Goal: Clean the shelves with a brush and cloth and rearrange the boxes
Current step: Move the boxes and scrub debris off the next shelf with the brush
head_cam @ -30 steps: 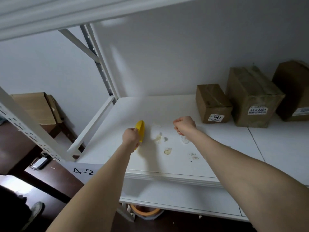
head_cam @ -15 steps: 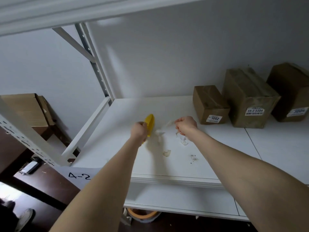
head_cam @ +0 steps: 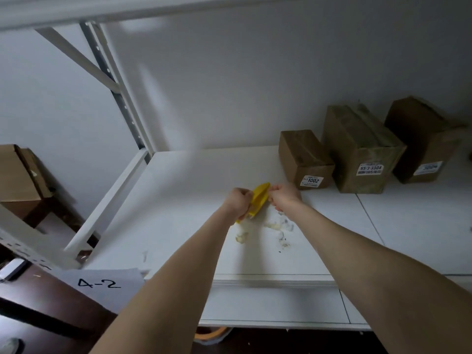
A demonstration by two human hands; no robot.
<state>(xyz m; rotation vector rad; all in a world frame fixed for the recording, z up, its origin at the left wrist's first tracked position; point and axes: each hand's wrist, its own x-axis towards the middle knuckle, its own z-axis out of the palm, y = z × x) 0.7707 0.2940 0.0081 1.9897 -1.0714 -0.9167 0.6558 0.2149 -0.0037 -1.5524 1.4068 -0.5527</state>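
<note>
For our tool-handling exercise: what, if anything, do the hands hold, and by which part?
The left hand grips the yellow brush by its near end; the right hand meets its far tip, grip unclear.

One view, head-worn wide-angle lens. Looking forward and down onto white flat shelf board (head_cam: 184, 190), from just over board's front edge, close, within arm's reach. Bare forearms (head_cam: 178, 277) enter from below, meeting mid-board. Three brown cardboard boxes (head_cam: 305, 159) at board's back right. White wall (head_cam: 229, 85) behind board.
</note>
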